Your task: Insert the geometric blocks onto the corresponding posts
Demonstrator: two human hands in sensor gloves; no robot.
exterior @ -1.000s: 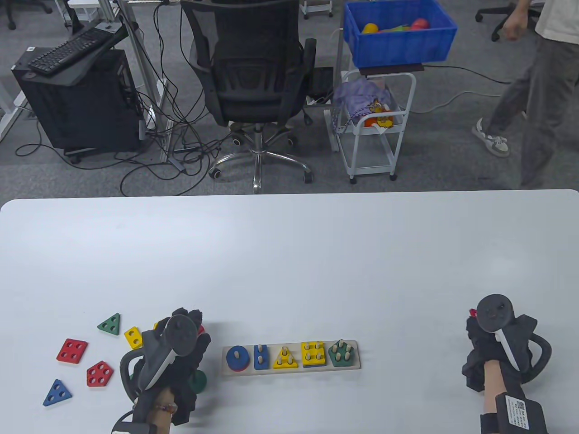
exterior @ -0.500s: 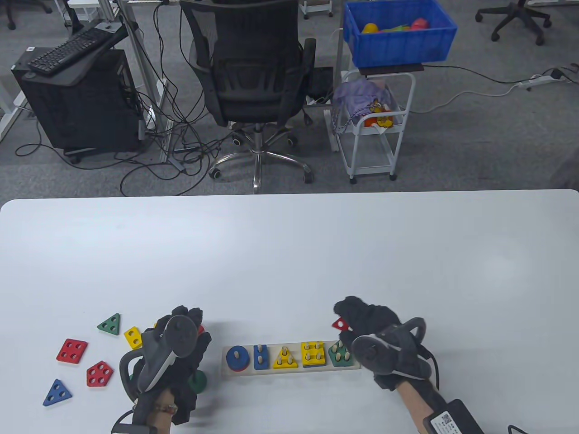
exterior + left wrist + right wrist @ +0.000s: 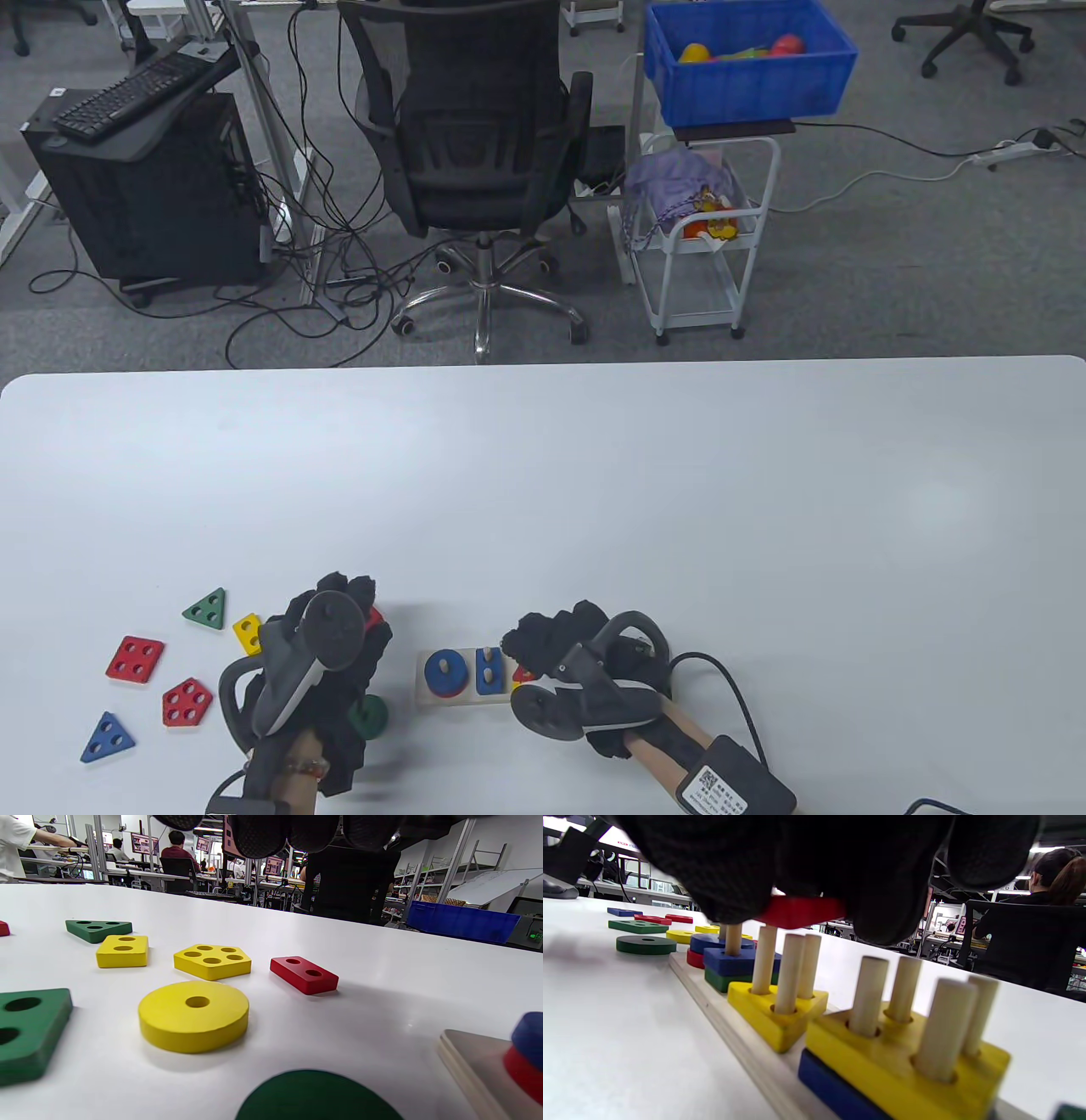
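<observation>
The wooden peg board [image 3: 441, 698] lies lengthwise across the table [image 3: 594, 475], pegs upright. Left of the board lie loose blocks: a yellow disc [image 3: 194, 1015], a red rectangle [image 3: 304, 974], a green disc [image 3: 371, 716]. The right hand [image 3: 585, 679] covers the board's right part, gripping a red triangle [image 3: 799, 911] held flat, just above the yellow triangle's [image 3: 776, 1018] pegs. The left hand [image 3: 327, 671] rests left of the board; whether it holds anything cannot be told.

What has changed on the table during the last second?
The right hand carried the red triangle block leftward from the table's right side and now holds it over the three posts above the yellow triangle. The left hand and loose blocks stayed.
</observation>
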